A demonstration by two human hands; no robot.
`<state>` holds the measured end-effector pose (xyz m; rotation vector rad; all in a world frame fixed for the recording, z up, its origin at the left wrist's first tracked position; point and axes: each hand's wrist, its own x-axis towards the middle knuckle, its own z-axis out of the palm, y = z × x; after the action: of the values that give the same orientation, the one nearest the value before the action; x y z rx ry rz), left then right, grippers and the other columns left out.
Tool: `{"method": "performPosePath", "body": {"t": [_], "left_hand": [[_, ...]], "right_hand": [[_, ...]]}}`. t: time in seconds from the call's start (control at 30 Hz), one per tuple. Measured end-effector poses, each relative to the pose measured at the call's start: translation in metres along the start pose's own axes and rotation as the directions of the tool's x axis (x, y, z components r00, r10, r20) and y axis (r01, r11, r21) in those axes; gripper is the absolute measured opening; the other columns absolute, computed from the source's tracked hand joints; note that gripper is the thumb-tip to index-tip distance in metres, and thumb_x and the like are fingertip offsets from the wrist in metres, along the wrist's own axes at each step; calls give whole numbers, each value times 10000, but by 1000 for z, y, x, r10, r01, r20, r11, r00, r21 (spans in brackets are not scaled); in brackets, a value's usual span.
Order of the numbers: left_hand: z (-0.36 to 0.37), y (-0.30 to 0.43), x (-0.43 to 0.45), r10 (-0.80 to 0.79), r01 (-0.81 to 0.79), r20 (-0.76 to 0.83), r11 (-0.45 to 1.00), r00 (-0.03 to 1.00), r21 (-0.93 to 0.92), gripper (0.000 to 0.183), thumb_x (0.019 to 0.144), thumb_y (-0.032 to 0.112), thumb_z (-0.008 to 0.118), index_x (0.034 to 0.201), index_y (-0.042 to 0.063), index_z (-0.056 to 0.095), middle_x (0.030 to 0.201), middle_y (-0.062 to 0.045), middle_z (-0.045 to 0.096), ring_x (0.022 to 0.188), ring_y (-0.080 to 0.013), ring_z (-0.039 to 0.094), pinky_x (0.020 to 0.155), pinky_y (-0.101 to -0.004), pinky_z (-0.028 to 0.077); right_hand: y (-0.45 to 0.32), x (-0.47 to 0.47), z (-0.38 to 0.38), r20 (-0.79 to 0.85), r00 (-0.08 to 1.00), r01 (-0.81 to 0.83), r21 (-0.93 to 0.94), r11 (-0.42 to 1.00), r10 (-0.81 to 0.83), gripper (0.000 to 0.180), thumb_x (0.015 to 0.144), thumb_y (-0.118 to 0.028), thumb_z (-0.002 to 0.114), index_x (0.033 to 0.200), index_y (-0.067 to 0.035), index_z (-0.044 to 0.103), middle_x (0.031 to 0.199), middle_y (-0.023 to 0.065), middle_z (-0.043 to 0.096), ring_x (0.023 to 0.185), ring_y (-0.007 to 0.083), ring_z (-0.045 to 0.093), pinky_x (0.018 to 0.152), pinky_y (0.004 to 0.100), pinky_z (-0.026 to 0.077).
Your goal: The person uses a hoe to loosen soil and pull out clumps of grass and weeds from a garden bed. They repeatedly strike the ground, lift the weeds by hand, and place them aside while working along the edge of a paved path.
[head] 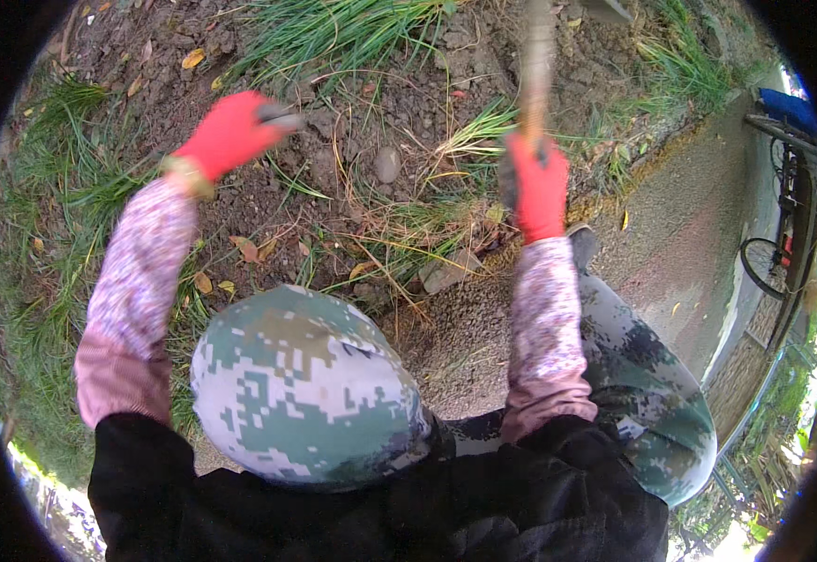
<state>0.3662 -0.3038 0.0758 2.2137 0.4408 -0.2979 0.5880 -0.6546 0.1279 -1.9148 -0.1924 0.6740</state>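
Observation:
My right hand point(538, 183), in a red glove with dark grey on the palm side, is closed round the wooden handle point(536, 77) of a tool. The handle runs up towards the top edge, blurred; a grey metal blade point(609, 10) shows at the top, partly cut off, and may belong to it. My left hand point(236, 133), gloved the same way, hovers over the soil at the left, blurred, with its fingers curled; whether anything is in them I cannot tell. Between the hands lie bare soil point(324, 147), a rounded stone point(388, 164) and a tuft of green-yellow grass point(482, 133).
Long green grass point(352, 31) grows at the top. A flat stone piece point(451, 271) lies by my knees at the soil's edge. A paved path point(682, 211) runs along the right, with a wheeled cart or cycle point(784, 232) beyond it. Dry leaves and cut stalks are scattered about.

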Motion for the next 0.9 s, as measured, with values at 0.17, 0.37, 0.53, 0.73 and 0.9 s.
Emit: {"method": "performPosePath", "body": {"t": [0.17,0.37,0.53,0.73,0.9], "left_hand": [[145,118,118,-22,28,105,998,994,-62,651,851,614,665,1219,78,685,1169,-188,702,1100,-335,663,966,-431,502],[177,104,138,-96,178,168,794,981,-582,432,934,336,661,1286,89,624,1045,-67,714,892,-249,672,813,-429,546],[154,83,123,391,-322,-35,698,920,-640,248,884,97,655,1121,152,705,1214,-86,655,1168,-268,598,978,-421,492],[251,131,140,785,-930,504,259,360,260,532,955,252,544,1461,189,390,1571,-130,346,1473,-346,285,1175,-522,298],[270,105,148,862,-953,417,217,288,210,581,956,230,544,1486,168,316,1553,-149,366,1431,-351,342,1147,-531,317]], "right_hand": [[-21,25,-57,-129,990,109,450,887,-56,157,995,-245,595,962,-97,551,627,-37,429,439,90,381,381,254,271],[25,4,-57,-259,961,12,392,920,98,167,962,-189,656,1021,-63,565,616,-13,451,416,102,393,372,260,302],[46,4,-45,-158,964,-109,500,859,215,166,975,-222,644,975,-85,550,620,-17,463,424,103,405,378,267,310],[22,5,-38,-144,949,-148,583,799,281,166,998,-251,603,932,-129,512,633,-36,421,449,93,393,384,275,301],[16,4,-29,-170,959,-99,551,828,227,198,1009,-276,587,900,-135,500,624,-47,403,430,82,356,385,274,289]]}}
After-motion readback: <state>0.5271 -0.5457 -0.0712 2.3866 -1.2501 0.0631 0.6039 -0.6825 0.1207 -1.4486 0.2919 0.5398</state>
